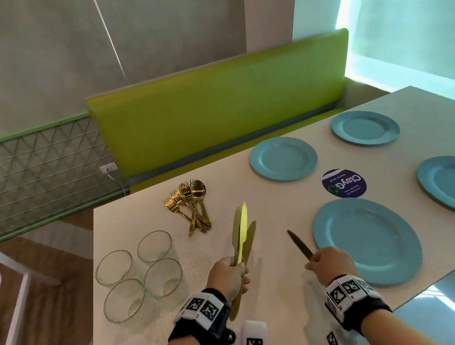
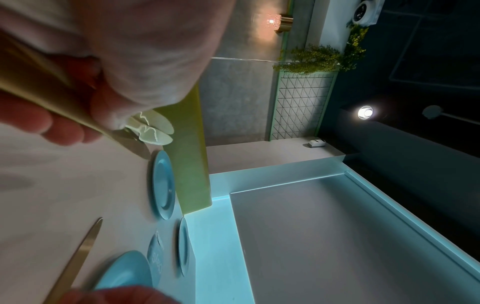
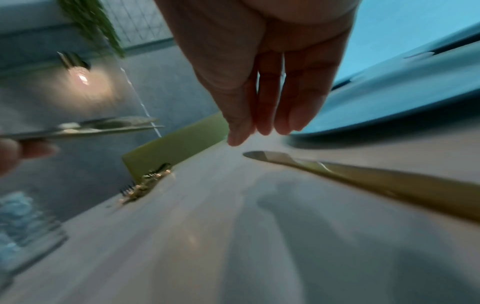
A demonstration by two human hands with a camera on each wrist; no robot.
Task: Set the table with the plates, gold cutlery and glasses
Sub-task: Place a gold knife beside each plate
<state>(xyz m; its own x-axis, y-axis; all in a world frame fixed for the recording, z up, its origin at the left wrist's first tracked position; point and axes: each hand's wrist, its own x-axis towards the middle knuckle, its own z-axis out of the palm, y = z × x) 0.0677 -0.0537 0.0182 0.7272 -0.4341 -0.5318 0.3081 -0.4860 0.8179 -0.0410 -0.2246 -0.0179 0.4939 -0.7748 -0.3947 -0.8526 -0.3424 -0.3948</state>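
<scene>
The left hand (image 1: 229,277) holds a bundle of gold table knives (image 1: 242,235) above the pale rectangular tabletop (image 1: 283,217); the right hand (image 1: 332,262) holds a single gold knife (image 1: 300,244) just right of that bundle. Left of the left hand – four clear drinking glasses (image 1: 139,274), grouped two by two. Beyond it lies a heap of gold forks and spoons (image 1: 191,206). The nearest round blue plate (image 1: 367,240) sits just right of the right hand; three more round blue plates (image 1: 283,159) lie farther off – with a round dark printed sticker (image 1: 343,183) between them.
</scene>
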